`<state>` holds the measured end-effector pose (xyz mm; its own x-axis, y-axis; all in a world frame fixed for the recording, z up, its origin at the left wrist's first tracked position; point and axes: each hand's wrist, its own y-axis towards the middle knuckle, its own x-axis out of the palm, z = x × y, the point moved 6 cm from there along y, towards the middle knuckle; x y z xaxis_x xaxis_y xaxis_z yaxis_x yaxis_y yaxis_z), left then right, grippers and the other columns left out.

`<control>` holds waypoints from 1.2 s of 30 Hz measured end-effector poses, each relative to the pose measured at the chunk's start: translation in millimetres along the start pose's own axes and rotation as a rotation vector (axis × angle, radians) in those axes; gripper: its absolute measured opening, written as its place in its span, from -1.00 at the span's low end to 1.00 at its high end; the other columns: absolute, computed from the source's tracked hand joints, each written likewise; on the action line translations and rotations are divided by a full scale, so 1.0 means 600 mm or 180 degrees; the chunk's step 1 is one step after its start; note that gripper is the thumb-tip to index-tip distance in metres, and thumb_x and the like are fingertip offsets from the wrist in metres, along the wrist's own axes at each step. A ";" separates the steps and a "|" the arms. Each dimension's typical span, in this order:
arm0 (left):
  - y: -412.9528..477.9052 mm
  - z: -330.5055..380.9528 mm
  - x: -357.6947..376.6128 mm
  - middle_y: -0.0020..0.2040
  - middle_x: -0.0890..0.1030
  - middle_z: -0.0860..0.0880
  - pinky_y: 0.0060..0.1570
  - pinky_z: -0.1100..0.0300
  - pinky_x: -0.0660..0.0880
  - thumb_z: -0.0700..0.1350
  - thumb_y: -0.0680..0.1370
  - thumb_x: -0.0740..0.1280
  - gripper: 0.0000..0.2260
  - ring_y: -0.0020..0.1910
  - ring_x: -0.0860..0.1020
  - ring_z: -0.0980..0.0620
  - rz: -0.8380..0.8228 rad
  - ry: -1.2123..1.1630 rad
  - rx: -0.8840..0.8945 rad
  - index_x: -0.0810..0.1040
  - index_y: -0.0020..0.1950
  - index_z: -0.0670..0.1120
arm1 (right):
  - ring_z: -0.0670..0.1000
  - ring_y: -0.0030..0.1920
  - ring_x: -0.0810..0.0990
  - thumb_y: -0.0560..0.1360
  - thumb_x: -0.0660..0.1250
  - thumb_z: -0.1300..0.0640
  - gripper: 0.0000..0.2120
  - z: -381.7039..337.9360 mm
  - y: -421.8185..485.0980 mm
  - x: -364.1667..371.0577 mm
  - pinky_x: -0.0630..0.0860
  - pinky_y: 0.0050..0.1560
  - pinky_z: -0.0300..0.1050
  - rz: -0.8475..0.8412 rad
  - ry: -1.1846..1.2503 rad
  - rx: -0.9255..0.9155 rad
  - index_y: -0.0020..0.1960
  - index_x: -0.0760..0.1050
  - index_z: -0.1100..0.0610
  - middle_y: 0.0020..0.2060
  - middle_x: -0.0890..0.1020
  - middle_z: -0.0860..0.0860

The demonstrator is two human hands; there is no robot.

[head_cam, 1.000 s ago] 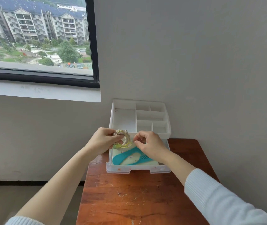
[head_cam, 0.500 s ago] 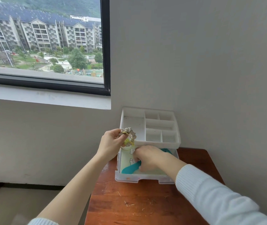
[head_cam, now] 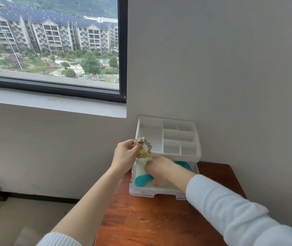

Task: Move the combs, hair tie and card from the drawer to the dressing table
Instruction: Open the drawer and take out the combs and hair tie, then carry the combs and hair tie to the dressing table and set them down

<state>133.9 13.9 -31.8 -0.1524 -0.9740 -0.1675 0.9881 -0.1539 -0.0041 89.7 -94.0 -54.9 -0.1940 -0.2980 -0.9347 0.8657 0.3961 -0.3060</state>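
Note:
My left hand holds a grey ruffled hair tie with a thin yellow band above the drawer's left edge. The clear plastic drawer is pulled out over the wooden dressing table. My right hand reaches down into the drawer and lies over a teal comb, whose ends show on either side of the hand. A pale card lies under the comb on the drawer floor. Whether my right fingers are closed around the comb is hidden.
A white organiser with several empty compartments sits on top of the drawer unit, against the wall. A window and its sill are to the upper left. The floor drops away left of the table edge.
My right hand has gone from beside the hair tie down into the drawer onto the teal comb. The left hand keeps the hair tie raised. The camera view has shifted left and upward.

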 end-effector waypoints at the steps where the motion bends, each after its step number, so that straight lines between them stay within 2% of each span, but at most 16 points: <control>1: -0.001 0.001 -0.001 -0.30 0.68 -0.13 -0.35 0.23 0.52 -0.18 0.52 0.32 -0.85 -0.43 0.59 0.15 0.0033 -0.0077 -0.0035 0.65 -0.13 -0.21 | 0.08 -0.11 0.59 0.43 0.36 0.17 -0.80 0.000 0.001 -0.001 0.45 -0.21 -0.09 0.0008 0.0019 -0.0008 0.06 0.52 0.14 -0.06 0.63 0.08; 4: -0.008 0.000 -0.009 -0.40 0.66 0.03 -0.50 0.41 0.43 -0.23 0.52 0.31 -0.86 -0.49 0.57 0.23 0.0141 -0.0297 -0.0112 0.65 -0.16 -0.16 | 0.12 -0.04 0.61 0.45 0.36 0.20 -0.81 -0.002 0.001 0.000 0.49 -0.12 -0.07 -0.0065 0.0054 0.0022 0.07 0.53 0.16 -0.03 0.64 0.10; 8: -0.018 -0.003 -0.024 -0.48 0.64 0.08 -0.54 0.43 0.41 -0.26 0.52 0.30 -0.83 -0.50 0.57 0.23 0.0258 -0.0497 -0.0169 0.63 -0.23 -0.12 | 0.14 0.03 0.60 0.47 0.32 0.26 -0.78 -0.005 -0.004 -0.001 0.54 -0.01 -0.02 0.0063 0.0177 0.0018 0.12 0.51 0.17 0.04 0.62 0.11; 12: -0.035 -0.010 -0.042 -0.42 0.66 0.04 -0.47 0.36 0.49 -0.21 0.50 0.32 -0.84 -0.44 0.60 0.17 0.0438 -0.0644 -0.0293 0.65 -0.25 -0.10 | 0.13 -0.03 0.62 0.48 0.28 0.25 -0.81 -0.009 -0.023 -0.018 0.54 -0.08 -0.04 0.0429 0.0321 -0.0122 0.10 0.51 0.17 0.01 0.60 0.09; 15: -0.052 -0.013 -0.060 -0.32 0.68 -0.07 -0.28 0.18 0.57 -0.19 0.50 0.33 -0.87 -0.33 0.62 0.05 0.0626 -0.0651 -0.0372 0.64 -0.20 -0.16 | 0.12 -0.08 0.60 0.49 0.26 0.20 -0.81 -0.011 -0.047 -0.045 0.52 -0.16 -0.08 0.0702 0.0532 -0.0261 0.09 0.50 0.19 -0.04 0.57 0.09; 16: -0.061 -0.012 -0.068 -0.31 0.68 -0.07 -0.27 0.17 0.58 -0.19 0.50 0.34 -0.88 -0.32 0.63 0.04 0.0729 -0.0630 -0.0383 0.64 -0.19 -0.18 | 0.11 -0.10 0.59 0.51 0.25 0.19 -0.80 -0.011 -0.056 -0.056 0.52 -0.17 -0.08 0.0786 0.0599 -0.0296 0.11 0.49 0.19 -0.04 0.56 0.09; 18: -0.087 -0.006 -0.083 -0.37 0.68 0.00 -0.36 0.27 0.56 -0.21 0.50 0.35 -0.87 -0.37 0.62 0.11 0.0940 -0.0732 -0.0363 0.64 -0.22 -0.14 | 0.10 -0.14 0.57 0.54 0.21 0.19 -0.81 -0.013 -0.076 -0.086 0.44 -0.23 -0.11 0.0991 0.0745 -0.0346 0.13 0.47 0.20 -0.05 0.53 0.10; 20: -0.120 0.002 -0.098 -0.39 0.66 0.04 -0.42 0.34 0.54 -0.22 0.50 0.35 -0.83 -0.40 0.61 0.17 0.1138 -0.0866 -0.0322 0.65 -0.27 -0.07 | 0.14 -0.17 0.54 0.57 0.17 0.19 -0.86 -0.017 -0.097 -0.129 0.34 -0.26 -0.10 0.1243 0.0963 -0.0422 0.05 0.45 0.22 -0.08 0.50 0.11; 22: -0.161 0.008 -0.117 -0.37 0.66 0.03 -0.33 0.27 0.54 -0.20 0.50 0.36 -0.82 -0.37 0.59 0.13 0.1350 -0.0877 -0.0320 0.65 -0.29 -0.05 | 0.14 -0.24 0.50 0.56 0.20 0.19 -0.89 -0.026 -0.120 -0.183 0.28 -0.28 -0.13 0.1607 0.1221 -0.0564 -0.12 0.42 0.21 -0.16 0.46 0.10; 24: -0.208 0.011 -0.142 -0.37 0.66 0.04 -0.26 0.22 0.52 -0.19 0.49 0.37 -0.84 -0.35 0.58 0.10 0.1627 -0.0868 -0.0310 0.65 -0.28 -0.04 | 0.08 -0.34 0.42 0.52 0.26 0.22 -0.82 -0.037 -0.144 -0.237 0.22 -0.33 -0.18 0.2146 0.1669 -0.0764 -0.24 0.36 0.20 -0.26 0.43 0.05; 26: -0.271 0.008 -0.171 -0.40 0.67 0.09 -0.35 0.35 0.51 -0.18 0.49 0.37 -0.84 -0.41 0.58 0.17 0.1988 -0.0857 -0.0309 0.65 -0.26 -0.02 | 0.02 -0.40 0.42 0.46 0.33 0.24 -0.83 -0.057 -0.156 -0.272 0.26 -0.38 -0.23 0.2556 0.2373 -0.0928 -0.27 0.44 0.28 -0.35 0.46 0.04; 28: -0.351 -0.005 -0.198 -0.39 0.67 0.10 -0.35 0.33 0.51 -0.18 0.50 0.36 -0.85 -0.41 0.58 0.15 0.2381 -0.0817 -0.0405 0.65 -0.24 -0.02 | -0.06 -0.44 0.44 0.43 0.37 0.27 -0.91 -0.097 -0.147 -0.267 0.36 -0.37 -0.31 0.2310 0.3480 -0.1100 -0.24 0.55 0.23 -0.40 0.52 0.02; 30: -0.446 -0.023 -0.226 -0.33 0.67 0.02 -0.28 0.19 0.48 -0.21 0.51 0.35 -0.85 -0.35 0.57 0.04 0.2699 -0.0807 -0.0583 0.63 -0.23 -0.05 | -0.09 -0.44 0.50 0.45 0.39 0.30 -0.90 -0.169 -0.129 -0.237 0.49 -0.37 -0.24 0.1602 0.4477 -0.1279 -0.22 0.59 0.16 -0.37 0.58 0.03; 32: -0.555 -0.041 -0.258 -0.30 0.64 -0.05 -0.27 0.18 0.45 -0.22 0.51 0.33 -0.85 -0.35 0.55 0.03 0.2958 -0.0653 -0.0788 0.63 -0.23 -0.08 | -0.08 -0.46 0.54 0.45 0.40 0.29 -0.92 -0.260 -0.114 -0.198 0.54 -0.39 -0.23 0.0952 0.4932 -0.1387 -0.20 0.60 0.17 -0.37 0.60 0.07; 36: -0.785 -0.079 -0.328 -0.40 0.60 0.07 -0.41 0.36 0.41 -0.19 0.50 0.32 -0.88 -0.45 0.57 0.16 0.3483 -0.0359 -0.1320 0.63 -0.18 -0.10 | -0.09 -0.50 0.54 0.44 0.40 0.27 -0.97 -0.470 -0.125 -0.137 0.55 -0.43 -0.27 -0.0138 0.5413 -0.1342 -0.17 0.60 0.23 -0.39 0.59 0.11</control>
<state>-300.6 286.0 -43.6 0.8015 -0.5661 -0.1927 0.5220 0.8195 -0.2363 -89.5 146.0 -6.1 -0.6751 0.7373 0.0252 0.7323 0.6738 -0.0980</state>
